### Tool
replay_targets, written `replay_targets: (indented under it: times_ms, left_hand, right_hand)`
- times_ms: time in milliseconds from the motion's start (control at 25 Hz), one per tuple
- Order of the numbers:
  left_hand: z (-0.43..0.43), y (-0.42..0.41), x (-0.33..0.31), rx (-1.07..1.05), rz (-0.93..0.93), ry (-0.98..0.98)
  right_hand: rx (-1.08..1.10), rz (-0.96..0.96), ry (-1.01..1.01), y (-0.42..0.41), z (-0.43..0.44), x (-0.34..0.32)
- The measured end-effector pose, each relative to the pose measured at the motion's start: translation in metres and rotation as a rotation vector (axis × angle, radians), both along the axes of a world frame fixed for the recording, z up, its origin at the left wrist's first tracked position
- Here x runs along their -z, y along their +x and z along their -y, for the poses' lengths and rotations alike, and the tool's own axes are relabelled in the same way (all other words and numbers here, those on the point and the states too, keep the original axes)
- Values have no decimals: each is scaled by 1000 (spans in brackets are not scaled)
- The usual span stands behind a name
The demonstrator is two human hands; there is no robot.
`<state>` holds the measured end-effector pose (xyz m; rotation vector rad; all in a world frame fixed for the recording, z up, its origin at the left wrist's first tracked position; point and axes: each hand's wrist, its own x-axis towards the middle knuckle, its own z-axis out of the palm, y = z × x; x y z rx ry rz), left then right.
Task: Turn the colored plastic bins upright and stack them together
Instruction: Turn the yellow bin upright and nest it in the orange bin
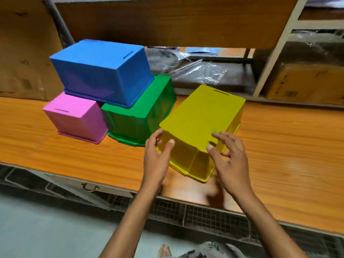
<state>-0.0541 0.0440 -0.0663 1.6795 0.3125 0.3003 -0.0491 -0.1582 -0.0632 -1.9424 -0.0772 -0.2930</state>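
On wooden table (279,142): yellow bin (201,125) upside down, R of green bin (141,116). L hand (158,155) & R hand (229,157) spread wide at its near corners, not gripping. Blue bin (100,71) inverted atop pink bin (74,118) + green.

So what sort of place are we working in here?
Probably a storeroom or workshop, not a home. The bins sit on a long wooden workbench, plastic-wrapped bundles and a cardboard box fill shelving behind it, and wire mesh runs below the bench.
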Motion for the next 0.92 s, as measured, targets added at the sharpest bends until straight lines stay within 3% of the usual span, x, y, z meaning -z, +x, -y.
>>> replay_targets:
  times_ms: [160, 240, 480, 720, 920]
  left_hand:
    - [-18, 39, 3, 100, -114, 35]
    - [-19, 46, 2, 124, -125, 9]
    - [-14, 52, -9, 136, -36, -135]
    - [9, 61, -33, 236, 140, -31]
    - [19, 70, -44, 263, -156, -19]
  right_hand:
    - [81, 19, -448, 3, -17, 1]
    - [120, 11, -513, 1, -19, 1]
    - [266, -22, -353, -5, -11, 4]
    - [387, -17, -175, -22, 20, 7]
    - [384, -61, -158, -33, 42, 11]
